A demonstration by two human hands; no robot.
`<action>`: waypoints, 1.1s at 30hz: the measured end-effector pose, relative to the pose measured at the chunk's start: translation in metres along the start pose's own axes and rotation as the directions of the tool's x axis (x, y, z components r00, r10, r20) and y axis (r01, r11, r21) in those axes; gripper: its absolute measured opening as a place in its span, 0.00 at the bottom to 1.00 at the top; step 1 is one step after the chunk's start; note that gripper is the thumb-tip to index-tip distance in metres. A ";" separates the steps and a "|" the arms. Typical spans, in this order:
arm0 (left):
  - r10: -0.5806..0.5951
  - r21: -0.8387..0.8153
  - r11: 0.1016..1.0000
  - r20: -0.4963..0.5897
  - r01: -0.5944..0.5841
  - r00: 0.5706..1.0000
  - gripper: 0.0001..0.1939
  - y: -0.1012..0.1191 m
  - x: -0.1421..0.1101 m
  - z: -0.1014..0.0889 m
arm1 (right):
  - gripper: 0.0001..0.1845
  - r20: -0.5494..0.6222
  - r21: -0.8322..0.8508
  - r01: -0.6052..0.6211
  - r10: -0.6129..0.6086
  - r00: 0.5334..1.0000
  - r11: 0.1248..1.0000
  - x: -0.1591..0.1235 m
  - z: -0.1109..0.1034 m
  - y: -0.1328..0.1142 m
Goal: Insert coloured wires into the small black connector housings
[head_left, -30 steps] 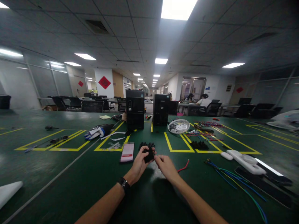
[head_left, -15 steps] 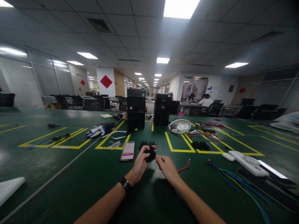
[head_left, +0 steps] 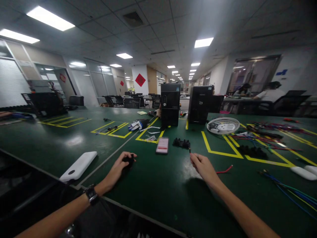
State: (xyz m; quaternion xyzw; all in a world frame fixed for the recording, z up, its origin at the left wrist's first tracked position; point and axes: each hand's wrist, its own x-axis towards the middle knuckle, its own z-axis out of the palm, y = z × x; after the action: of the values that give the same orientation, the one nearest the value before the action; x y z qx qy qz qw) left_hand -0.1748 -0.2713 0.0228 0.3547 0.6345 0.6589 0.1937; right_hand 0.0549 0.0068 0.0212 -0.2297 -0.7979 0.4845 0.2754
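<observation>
My left hand (head_left: 122, 164) is at the left, low over the green tabletop, its fingers curled round a small black block (head_left: 128, 160). Fingers cover much of that block, so its exact kind is unclear. My right hand (head_left: 203, 166) is closed in a pinch to the right of centre. A thin, dark, short piece (head_left: 190, 150) pokes up from its fingertips, too small to name. Just beyond those fingertips lies a row of black ridged blocks (head_left: 182, 143). Behind the right hand's wrist is a short red wire (head_left: 225, 169).
A phone (head_left: 162, 145) lies at centre, and a white power bank (head_left: 79, 166) near the front left edge. Two black computer towers (head_left: 170, 105) stand behind. To the right are a white round basket (head_left: 223, 125), tangled wires (head_left: 267, 135) and blue-green cables (head_left: 289, 188).
My hands have separated: the left has moved left with the black block, while the right stays pinched near the ridged blocks. The view has turned left.
</observation>
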 end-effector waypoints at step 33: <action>0.083 -0.665 0.732 0.306 0.150 0.949 0.22 -0.006 0.050 0.220 | 0.21 0.025 0.053 -0.049 0.048 0.999 0.997 -0.010 0.000 0.001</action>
State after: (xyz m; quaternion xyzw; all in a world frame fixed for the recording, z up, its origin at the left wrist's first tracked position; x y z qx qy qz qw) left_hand -0.0530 -0.0819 0.0153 0.3477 0.3164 0.7760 0.4205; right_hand 0.0620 0.0008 0.0180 -0.2359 -0.7821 0.5147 0.2602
